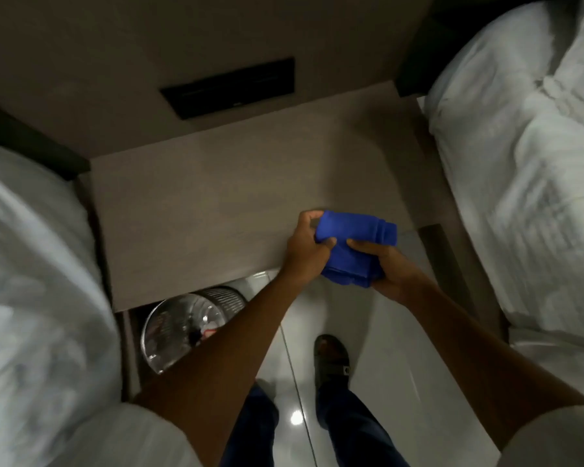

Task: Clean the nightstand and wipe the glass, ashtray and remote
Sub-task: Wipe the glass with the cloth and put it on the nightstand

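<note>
A folded blue cloth point(353, 244) hangs over the front right edge of the beige nightstand point(216, 203). My left hand point(307, 251) grips the cloth's left side and my right hand point(390, 267) holds its lower right side from beneath. The nightstand top is bare. No glass, ashtray or remote is in view.
A bed with white bedding point(31, 281) flanks the nightstand on the left and another bed point(526, 183) on the right. A metal waste bin point(186, 325) stands under the nightstand's front left. A black wall panel point(230, 87) sits behind. My feet stand on glossy tiles.
</note>
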`<state>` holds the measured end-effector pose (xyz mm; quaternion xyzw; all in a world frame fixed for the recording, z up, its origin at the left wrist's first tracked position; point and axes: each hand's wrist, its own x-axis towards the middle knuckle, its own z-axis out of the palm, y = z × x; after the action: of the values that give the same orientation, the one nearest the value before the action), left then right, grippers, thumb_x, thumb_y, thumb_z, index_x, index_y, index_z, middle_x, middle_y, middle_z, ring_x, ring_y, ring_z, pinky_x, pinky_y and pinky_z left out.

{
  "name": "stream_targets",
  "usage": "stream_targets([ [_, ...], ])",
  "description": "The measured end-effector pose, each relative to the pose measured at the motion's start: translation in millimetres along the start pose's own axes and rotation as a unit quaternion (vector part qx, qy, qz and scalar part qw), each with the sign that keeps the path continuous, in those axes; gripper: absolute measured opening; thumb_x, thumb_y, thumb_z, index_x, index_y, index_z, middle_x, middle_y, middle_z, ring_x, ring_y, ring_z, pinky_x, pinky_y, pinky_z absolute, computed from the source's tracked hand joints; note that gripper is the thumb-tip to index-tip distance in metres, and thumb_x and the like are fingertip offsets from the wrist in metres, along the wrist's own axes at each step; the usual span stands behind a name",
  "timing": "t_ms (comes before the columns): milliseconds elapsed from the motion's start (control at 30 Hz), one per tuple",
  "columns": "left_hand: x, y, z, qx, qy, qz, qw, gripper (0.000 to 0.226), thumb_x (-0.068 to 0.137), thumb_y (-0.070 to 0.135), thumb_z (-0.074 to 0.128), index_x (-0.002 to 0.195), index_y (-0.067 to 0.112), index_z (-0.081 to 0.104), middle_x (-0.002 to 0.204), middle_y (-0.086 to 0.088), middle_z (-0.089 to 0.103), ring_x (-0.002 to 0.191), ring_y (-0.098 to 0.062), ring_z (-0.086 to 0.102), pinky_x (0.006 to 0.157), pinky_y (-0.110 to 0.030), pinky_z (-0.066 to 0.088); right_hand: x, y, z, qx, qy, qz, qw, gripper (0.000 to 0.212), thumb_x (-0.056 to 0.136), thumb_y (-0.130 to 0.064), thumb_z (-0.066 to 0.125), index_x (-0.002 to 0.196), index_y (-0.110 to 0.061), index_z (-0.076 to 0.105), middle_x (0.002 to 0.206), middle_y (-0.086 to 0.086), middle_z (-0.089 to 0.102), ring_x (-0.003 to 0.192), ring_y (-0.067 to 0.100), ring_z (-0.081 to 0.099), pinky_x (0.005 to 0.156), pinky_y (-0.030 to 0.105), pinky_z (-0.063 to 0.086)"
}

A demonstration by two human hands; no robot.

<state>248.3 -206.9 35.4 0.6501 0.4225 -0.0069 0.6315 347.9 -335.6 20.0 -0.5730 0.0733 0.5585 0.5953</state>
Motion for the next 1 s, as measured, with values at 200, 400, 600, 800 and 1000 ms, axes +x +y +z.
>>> stream_targets([
  [200,-72,-47,-125,0.090,0.121,0.032,0.988,0.049,0.081,0.025,0.062,0.129,0.029,0.052,0.106,0.012,0.067,0.095,-0.006,0.063,0.078,-0.010,0.045,-10,39,100,-0.031,0.008,0.023,0.999,0.034,0.084,-0.009,0.065,0.118,-0.015,0.061,0.110,0.008,0.069,0.089,0.020,0.072,0.064,0.034,0.059],
  [400,-142,-85,-284,0.183,0.307,0.050,0.933,0.025,0.091,0.020,0.062,0.116,0.023,0.063,0.113,0.005,0.068,0.092,-0.014,0.066,0.081,-0.033,0.056,-12,69,193,-0.084,-0.022,-0.016,0.996,0.029,0.083,0.000,0.063,0.106,-0.018,0.068,0.103,0.005,0.073,0.091,0.024,0.071,0.074,0.043,0.057],
  [600,-193,-123,-430,0.219,0.535,-0.046,0.815,0.037,0.089,0.026,0.063,0.123,0.012,0.059,0.123,-0.016,0.059,0.118,-0.036,0.051,0.097,-0.046,0.046,-17,90,263,-0.120,-0.042,-0.014,0.992,0.031,0.081,0.002,0.064,0.109,-0.013,0.067,0.099,0.007,0.074,0.089,0.025,0.071,0.077,0.046,0.053],
  [800,-203,-146,-548,0.088,0.599,-0.267,0.750,0.101,0.080,0.059,0.066,0.149,0.001,0.020,0.148,-0.027,0.037,0.137,-0.043,0.037,0.110,-0.049,0.034,-22,99,293,-0.138,-0.060,-0.014,0.989,0.041,0.073,-0.008,0.069,0.113,-0.016,0.066,0.106,0.007,0.073,0.091,0.026,0.072,0.066,0.035,0.058],
  [1000,-189,-144,-577,-0.032,0.523,-0.311,0.793,0.097,0.066,0.049,0.083,0.138,0.006,0.033,0.138,-0.020,0.051,0.121,-0.037,0.055,0.085,-0.039,0.049,-22,108,310,-0.194,-0.058,-0.016,0.979,0.034,0.079,-0.002,0.069,0.111,-0.012,0.065,0.112,0.019,0.068,0.098,0.037,0.066,0.084,0.051,0.053],
])
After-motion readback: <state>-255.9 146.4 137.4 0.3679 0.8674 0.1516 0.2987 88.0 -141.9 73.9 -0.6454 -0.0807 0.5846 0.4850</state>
